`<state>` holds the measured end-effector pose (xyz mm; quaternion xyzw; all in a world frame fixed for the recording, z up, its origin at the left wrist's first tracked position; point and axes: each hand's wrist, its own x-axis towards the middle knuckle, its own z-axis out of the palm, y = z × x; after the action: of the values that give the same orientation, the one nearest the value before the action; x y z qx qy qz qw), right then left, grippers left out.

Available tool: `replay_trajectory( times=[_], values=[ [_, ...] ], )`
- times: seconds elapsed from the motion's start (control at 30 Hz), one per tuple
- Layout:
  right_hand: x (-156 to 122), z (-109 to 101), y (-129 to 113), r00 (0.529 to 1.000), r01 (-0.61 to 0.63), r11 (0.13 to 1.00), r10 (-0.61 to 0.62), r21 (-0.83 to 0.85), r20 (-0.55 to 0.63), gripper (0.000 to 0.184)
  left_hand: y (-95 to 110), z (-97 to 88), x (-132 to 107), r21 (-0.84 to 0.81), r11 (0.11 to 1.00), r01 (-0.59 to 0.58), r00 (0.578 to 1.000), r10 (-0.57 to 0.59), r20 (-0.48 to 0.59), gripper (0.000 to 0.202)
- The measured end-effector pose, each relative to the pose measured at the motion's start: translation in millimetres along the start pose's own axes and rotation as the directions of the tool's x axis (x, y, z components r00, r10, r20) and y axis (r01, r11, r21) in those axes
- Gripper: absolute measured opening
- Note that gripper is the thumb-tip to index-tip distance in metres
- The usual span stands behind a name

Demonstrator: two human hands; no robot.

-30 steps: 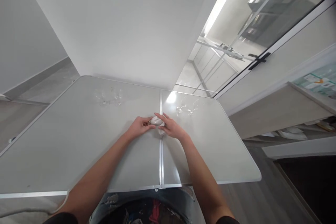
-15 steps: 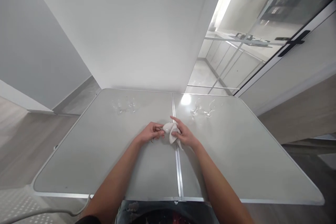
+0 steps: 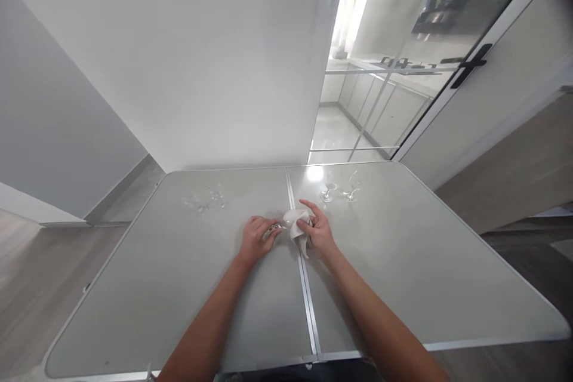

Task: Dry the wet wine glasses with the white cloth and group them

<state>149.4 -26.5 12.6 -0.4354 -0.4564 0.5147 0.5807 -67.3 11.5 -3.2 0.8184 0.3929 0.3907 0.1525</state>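
Observation:
My left hand (image 3: 255,240) is closed on the foot and stem end of a small clear stemmed glass (image 3: 274,228), which lies sideways between my hands. A white cloth (image 3: 297,230) is at the bowl end, bunched in my right hand (image 3: 320,231). The right thumb presses on the cloth while the index finger sticks out forward. White shows through or over the bowl; how deep the cloth sits in it I cannot tell. Both hands are just above the table, near its middle seam.
Two clear stemmed glasses (image 3: 328,194) stand on the right half of the grey folding table (image 3: 403,274). More clear glassware (image 3: 218,200) is at the far left, faint against the surface. A white wall (image 3: 224,71) rises behind the table, beside a glass-paned door (image 3: 385,89).
The head view has shifted, so the table sits lower. My left hand has turned around the glass foot, and the cloth has shifted over the bowl with my right hand.

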Motion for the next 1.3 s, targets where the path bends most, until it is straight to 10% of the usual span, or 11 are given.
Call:
replay_trajectory(
  times=[0.13,0.33,0.57,0.67,0.93,1.03,1.17,1.3],
  values=[
    [2,-7,-8,0.985,0.092,0.975,-0.060,-0.202,0.163,0.072,4,-3.7,4,-0.230,0.954,0.194,0.974,-0.159,0.160,0.030],
    [1,-23,-22,0.794,0.486,0.745,-0.160,-0.456,0.586,0.061,-8,-16.1,10,-0.574,0.514,0.638,0.747,-0.230,0.624,0.048],
    [1,-11,-2,0.948,0.306,0.904,-0.260,-0.300,0.184,0.046,5,-5.8,4,-0.431,0.827,0.361,0.911,-0.214,0.353,0.039],
    [2,-16,-5,0.961,0.263,0.899,-0.209,-0.351,0.183,0.051,13,2.5,0,-0.349,0.891,0.290,0.945,-0.209,0.250,0.036],
    [2,-26,-20,0.724,0.594,0.672,-0.209,-0.442,0.657,0.065,5,-17.5,9,-0.586,0.422,0.692,0.705,-0.218,0.675,0.043],
    [0,-20,-16,0.786,0.556,0.714,-0.287,-0.425,0.547,0.056,7,-15.8,8,-0.596,0.517,0.614,0.773,-0.244,0.585,0.042],
    [0,-14,-13,0.959,0.276,0.914,-0.242,-0.298,0.144,0.060,15,0.4,2,-0.359,0.897,0.257,0.962,-0.203,0.183,0.034],
    [3,-16,-16,0.989,0.147,0.972,-0.140,-0.185,0.054,0.064,17,10.1,-3,-0.027,0.998,0.054,0.997,-0.052,0.062,0.030]
  ],
)
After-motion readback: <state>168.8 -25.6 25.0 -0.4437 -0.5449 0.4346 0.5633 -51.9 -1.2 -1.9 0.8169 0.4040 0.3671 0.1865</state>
